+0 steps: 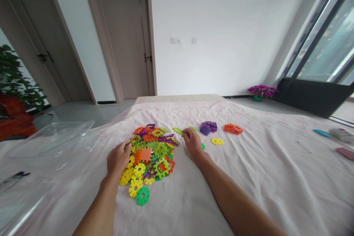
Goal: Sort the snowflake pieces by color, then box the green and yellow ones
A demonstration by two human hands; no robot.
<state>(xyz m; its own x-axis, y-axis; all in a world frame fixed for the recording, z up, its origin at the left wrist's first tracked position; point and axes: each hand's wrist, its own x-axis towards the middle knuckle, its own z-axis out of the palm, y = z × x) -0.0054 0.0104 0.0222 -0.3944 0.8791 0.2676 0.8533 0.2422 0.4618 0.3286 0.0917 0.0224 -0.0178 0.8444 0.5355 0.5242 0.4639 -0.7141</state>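
My right hand (192, 142) pinches a lime-green plastic building piece (177, 131) between thumb and fingers, just right of the mixed pile. My left hand (118, 156) rests against the left side of that pile, fingers loosely apart, with no piece seen in it. The pile mixes orange and purple squares, yellow notched discs (139, 169), a lime square frame (162, 168) and a green disc (143, 196) at its front. Beyond my right hand sit a purple group (208, 127), an orange group (233, 129) and a single yellow disc (217, 141). Another lime piece and a green one are partly hidden by my right hand.
A pale cloth (177, 206) with wrinkles covers the table. Clear plastic containers (52, 143) stand at the left. Toward the right edge lie a blue item (323, 133), a pinkish block (345, 153) and a thin stick (304, 147).
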